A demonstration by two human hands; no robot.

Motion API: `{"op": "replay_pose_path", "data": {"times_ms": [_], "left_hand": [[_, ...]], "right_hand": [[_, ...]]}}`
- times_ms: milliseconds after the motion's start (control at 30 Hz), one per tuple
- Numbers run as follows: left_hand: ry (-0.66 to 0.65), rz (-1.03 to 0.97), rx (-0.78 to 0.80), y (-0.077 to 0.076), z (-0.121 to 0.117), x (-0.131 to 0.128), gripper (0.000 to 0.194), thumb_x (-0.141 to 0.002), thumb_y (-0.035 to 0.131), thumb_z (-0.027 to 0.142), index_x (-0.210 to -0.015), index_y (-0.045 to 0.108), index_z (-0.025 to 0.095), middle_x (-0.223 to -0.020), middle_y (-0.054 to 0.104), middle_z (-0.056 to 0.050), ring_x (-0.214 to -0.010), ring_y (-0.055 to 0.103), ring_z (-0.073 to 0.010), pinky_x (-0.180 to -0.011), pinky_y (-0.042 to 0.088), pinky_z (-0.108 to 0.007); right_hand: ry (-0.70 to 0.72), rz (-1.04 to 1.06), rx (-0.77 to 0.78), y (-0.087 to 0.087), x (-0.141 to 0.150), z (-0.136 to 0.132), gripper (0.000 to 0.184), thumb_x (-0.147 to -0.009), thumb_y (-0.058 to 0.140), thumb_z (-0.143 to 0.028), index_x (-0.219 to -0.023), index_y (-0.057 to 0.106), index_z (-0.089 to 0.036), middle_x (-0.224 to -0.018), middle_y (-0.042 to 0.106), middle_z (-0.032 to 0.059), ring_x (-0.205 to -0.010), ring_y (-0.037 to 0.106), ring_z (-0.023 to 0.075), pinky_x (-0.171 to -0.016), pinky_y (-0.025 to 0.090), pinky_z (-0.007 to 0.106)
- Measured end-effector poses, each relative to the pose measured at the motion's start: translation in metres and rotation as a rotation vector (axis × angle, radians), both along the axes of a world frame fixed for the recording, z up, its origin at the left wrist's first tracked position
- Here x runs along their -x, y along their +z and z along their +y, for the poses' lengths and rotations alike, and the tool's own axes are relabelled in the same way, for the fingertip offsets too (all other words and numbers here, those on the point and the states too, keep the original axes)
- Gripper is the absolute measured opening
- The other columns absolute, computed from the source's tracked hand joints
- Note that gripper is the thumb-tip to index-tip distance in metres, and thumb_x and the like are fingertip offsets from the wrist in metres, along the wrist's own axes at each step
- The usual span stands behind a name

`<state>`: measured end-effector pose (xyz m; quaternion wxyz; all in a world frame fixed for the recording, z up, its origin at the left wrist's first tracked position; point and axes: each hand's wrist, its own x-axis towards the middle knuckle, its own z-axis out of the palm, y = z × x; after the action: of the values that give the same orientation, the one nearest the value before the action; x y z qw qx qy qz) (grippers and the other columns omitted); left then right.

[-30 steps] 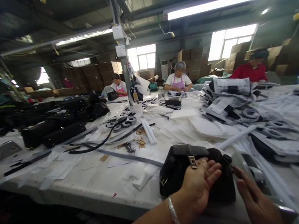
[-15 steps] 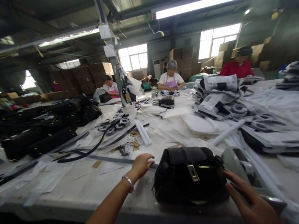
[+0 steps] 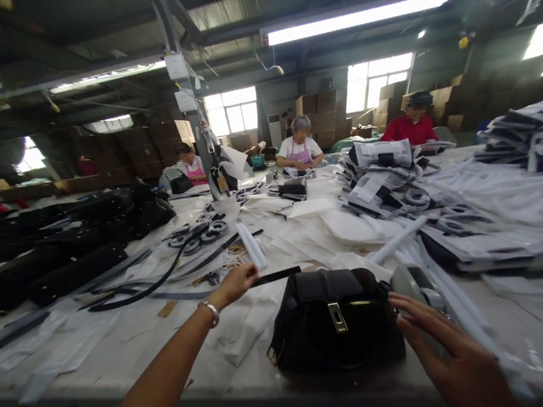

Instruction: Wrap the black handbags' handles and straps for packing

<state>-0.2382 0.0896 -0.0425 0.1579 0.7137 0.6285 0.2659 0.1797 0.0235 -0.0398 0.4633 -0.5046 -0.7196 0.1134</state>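
Observation:
A black handbag (image 3: 321, 341) with a flap and a gold-toned clasp (image 3: 337, 317) stands upright near the table's front edge. My right hand (image 3: 442, 341) is at its right end, the fairly straight fingers and thumb holding the side beside a small metal fitting. To the left of the bag, my left hand (image 3: 235, 284) is closed on a long dark strap (image 3: 277, 275), whose black end sticks out past my fingertips above the bag's left corner. A bracelet circles my left wrist.
A grey machine-like object (image 3: 411, 285) and white tubes (image 3: 461, 311) lie right of the bag. Wrapped dark pieces (image 3: 374, 179) are piled behind. Black bags (image 3: 72, 258) fill the left side, near a metal post (image 3: 190, 107). Several people (image 3: 300, 149) work across the table.
My left hand has left the bag's front, moved left and forward, and taken hold of the strap. My right hand has stayed at the bag's right end. The view has turned right.

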Motion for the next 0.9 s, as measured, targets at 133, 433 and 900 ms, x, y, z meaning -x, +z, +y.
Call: {"op": "replay_pose_path", "data": {"times_ms": [133,433,900], "left_hand": [[-0.035,-0.128,-0.084,0.053,-0.012,-0.001,0.027,-0.085,0.059,0.035,-0.103,0.064,0.016,-0.091,0.071,-0.007,-0.087,0.066,-0.0215,-0.081,0.05,-0.03],[-0.272,-0.313,0.012,0.132,-0.079,-0.077,0.03,-0.084,0.066,0.037,-0.104,0.065,0.015,-0.074,0.064,0.001,-0.067,0.057,-0.0123,-0.06,0.042,-0.02],[-0.374,-0.42,0.349,0.123,-0.093,-0.072,0.037,-0.088,0.061,0.045,-0.106,0.066,0.014,-0.091,0.073,-0.008,-0.08,0.066,-0.0174,-0.07,0.047,-0.024]], "right_hand": [[0.163,0.136,0.143,0.028,0.034,0.0,0.037,-0.087,0.059,-0.052,-0.116,0.068,-0.031,-0.105,0.075,0.002,-0.082,0.073,0.0213,-0.08,0.059,0.034],[0.588,0.838,0.649,0.073,0.121,0.013,0.049,-0.079,0.07,-0.055,-0.109,0.069,-0.016,-0.067,0.062,-0.001,-0.047,0.05,0.0074,-0.036,0.034,0.015],[0.43,1.228,0.656,0.057,0.079,0.013,0.035,-0.074,0.081,-0.043,-0.092,0.074,-0.015,-0.059,0.055,-0.0045,-0.047,0.045,0.0021,-0.041,0.038,0.008]]}}
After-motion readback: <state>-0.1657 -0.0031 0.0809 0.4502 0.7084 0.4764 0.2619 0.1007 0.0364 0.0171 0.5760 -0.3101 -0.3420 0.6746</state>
